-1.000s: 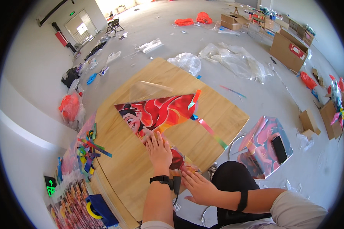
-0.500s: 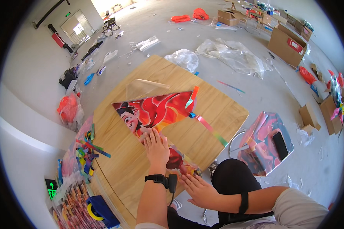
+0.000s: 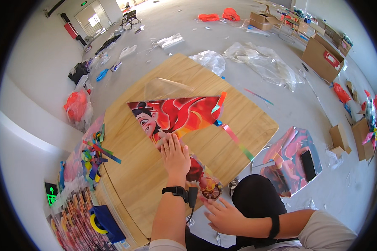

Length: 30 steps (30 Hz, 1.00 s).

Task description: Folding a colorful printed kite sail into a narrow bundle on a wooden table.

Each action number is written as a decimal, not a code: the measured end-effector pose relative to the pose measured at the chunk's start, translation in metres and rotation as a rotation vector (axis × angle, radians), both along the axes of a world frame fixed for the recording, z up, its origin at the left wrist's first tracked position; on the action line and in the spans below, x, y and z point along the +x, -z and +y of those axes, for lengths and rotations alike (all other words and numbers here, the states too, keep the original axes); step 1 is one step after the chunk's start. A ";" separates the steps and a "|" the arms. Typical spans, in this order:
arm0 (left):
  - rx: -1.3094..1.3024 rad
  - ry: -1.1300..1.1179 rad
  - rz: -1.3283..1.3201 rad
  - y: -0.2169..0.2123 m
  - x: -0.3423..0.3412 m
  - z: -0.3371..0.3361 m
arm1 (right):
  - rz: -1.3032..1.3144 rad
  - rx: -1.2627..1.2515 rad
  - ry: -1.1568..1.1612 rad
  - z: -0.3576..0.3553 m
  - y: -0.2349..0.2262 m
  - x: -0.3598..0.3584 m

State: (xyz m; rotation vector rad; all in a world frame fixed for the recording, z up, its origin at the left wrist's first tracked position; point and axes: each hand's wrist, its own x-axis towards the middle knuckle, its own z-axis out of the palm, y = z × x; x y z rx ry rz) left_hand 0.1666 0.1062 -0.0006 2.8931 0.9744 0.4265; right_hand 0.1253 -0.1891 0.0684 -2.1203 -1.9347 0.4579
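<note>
Because the lower end of the red printed sheet (image 3: pixel 184 111) lies near the edge of the wooden counter (image 3: pixel 255 125), just below the frame's centre, a careless nudge could crease or skew it, and the loose ribbon (image 3: pixel 234 139) right of centre might snag. The left grip (image 3: pixel 175 160), at centre, lies flat across the sheet, fingers extended, clasping nothing; the right grip (image 3: pixel 227 216), lower centre, is loosely spread and empty, its fingertip contact unclear.

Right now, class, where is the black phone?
In the head view, the black phone lies at the right, on the pink-patterned sheet beside the wooden table.
</note>
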 end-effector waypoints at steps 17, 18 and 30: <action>0.042 0.004 -0.014 0.001 0.002 0.001 | 1.696 -0.433 0.920 0.033 0.053 0.024; 0.033 0.005 -0.007 0.001 0.002 0.001 | 1.647 -0.388 0.948 0.032 0.055 0.021; -0.068 -0.003 0.087 0.000 0.001 0.008 | 1.609 -0.264 0.866 0.023 0.073 0.009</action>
